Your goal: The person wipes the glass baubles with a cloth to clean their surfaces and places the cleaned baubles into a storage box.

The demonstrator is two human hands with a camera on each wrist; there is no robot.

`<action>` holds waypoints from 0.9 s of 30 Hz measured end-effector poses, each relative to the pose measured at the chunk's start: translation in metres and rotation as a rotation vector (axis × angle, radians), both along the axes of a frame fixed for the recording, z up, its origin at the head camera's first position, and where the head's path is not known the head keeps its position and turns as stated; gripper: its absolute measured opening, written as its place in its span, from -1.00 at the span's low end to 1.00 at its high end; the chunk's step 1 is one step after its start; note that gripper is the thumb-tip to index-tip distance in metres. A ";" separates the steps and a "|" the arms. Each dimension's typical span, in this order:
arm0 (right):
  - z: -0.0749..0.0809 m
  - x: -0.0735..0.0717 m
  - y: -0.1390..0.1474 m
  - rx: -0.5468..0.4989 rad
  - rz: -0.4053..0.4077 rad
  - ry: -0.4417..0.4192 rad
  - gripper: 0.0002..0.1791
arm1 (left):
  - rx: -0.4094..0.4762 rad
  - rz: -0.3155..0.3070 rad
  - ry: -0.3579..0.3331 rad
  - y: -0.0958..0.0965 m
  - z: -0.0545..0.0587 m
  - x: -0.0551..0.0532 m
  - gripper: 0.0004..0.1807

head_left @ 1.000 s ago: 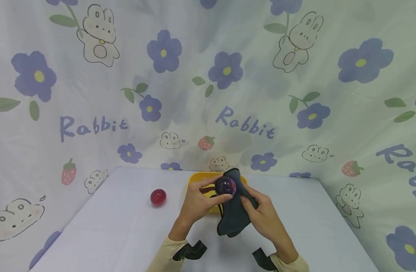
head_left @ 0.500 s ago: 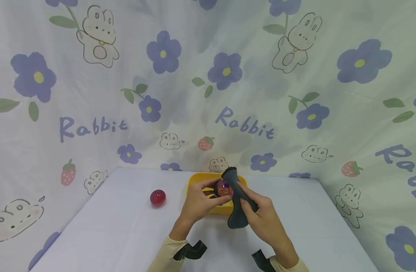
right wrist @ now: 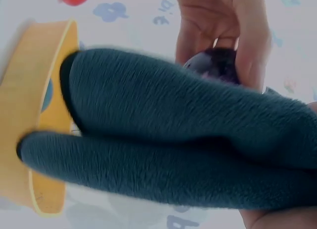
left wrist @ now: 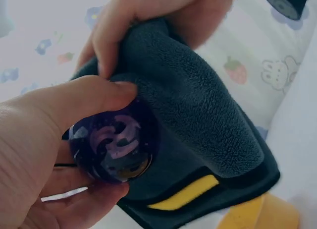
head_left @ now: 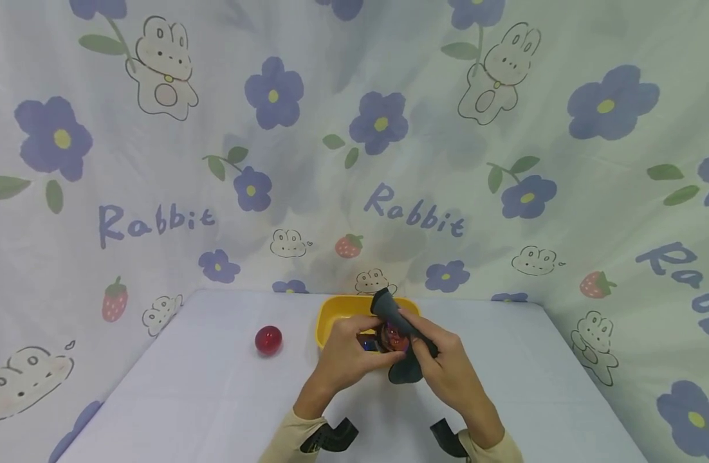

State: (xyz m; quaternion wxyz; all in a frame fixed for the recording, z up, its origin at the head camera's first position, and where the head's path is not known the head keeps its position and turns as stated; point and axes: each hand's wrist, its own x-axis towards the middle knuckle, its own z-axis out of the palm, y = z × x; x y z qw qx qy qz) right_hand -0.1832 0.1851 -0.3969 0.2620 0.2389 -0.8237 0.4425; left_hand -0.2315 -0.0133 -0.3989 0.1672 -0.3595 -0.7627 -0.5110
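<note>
My left hand (head_left: 343, 354) holds a glossy, see-through purple ball (left wrist: 116, 144) between thumb and fingers, with a swirl pattern showing inside it. In the head view the ball (head_left: 394, 339) looks reddish and is partly covered. My right hand (head_left: 451, 360) grips a folded dark teal cloth (left wrist: 198, 102) that lies against the ball's side. The cloth has a black edge and a yellow mark. Seen from the right wrist, two thick folds of the cloth (right wrist: 148, 95) hide the lower part of the ball.
Behind the hands stands a yellow container (head_left: 327, 315), with something blue (right wrist: 47, 96) inside. A shiny red ball (head_left: 268, 340) lies on the white table (head_left: 215, 399) to the left. A printed rabbit-and-flower curtain (head_left: 308, 161) hangs behind the table.
The cloth has folded over and moved across the ball's upper right side. My left hand has turned the ball and shifted slightly right and down. The red ball stays on the table.
</note>
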 end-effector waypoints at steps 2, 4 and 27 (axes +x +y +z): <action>-0.001 -0.001 0.003 -0.019 0.011 -0.038 -0.46 | 0.000 -0.028 -0.006 -0.001 0.001 0.001 -0.50; -0.002 -0.002 0.005 -0.034 0.028 -0.066 -0.50 | 0.001 -0.043 -0.024 -0.002 0.002 0.002 -0.48; -0.002 -0.002 0.006 -0.092 0.130 -0.215 -0.45 | 0.154 0.013 -0.266 -0.013 0.006 0.001 -0.42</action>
